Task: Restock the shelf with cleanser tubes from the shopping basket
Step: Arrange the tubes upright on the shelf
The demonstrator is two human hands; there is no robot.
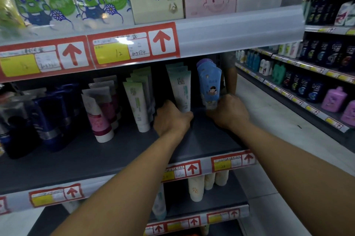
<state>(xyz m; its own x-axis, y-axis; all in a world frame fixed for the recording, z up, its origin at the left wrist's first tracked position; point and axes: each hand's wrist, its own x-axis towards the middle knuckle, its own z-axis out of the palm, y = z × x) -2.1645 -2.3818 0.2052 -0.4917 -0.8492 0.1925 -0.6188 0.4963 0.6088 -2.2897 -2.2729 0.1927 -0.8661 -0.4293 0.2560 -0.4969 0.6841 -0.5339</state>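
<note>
Shelf [201,136]: dark board, several rows of upright tubes toward the back; bare board in front of them.
Teal tubes [181,89]: row standing cap-down at mid-shelf, front tube gripped near its cap end.
Blue tubes [209,84]: row just right of the teal tubes, near the shelf's right end, front one held at its base.
Left hand [172,118]: fingers curled round the base of the front teal tube, knuckles toward the camera; appears to be seating it on the shelf.
Right hand [228,111]: fingers bent round the lower end of the front blue tube; fingertips hidden behind the hand, so depth of grip not confirmed.
Green tubes [138,101]: row left of the teal tubes, upright, untouched.
Pink tubes [99,116]: left of the green tubes, front one leaning.
Dark tubes [50,116]: far left of the shelf, blurred.
Basket: not in view; remaining stock cannot be counted.
Done: judged well under way, teal and blue rows each several deep.
Left: release and straightening of the two front tubes; free board ahead of every row suggests room for more; whether more tubes wait in the basket cannot be told.
Price strip [211,166]: red-arrow labels along the shelf's front edge.
</note>
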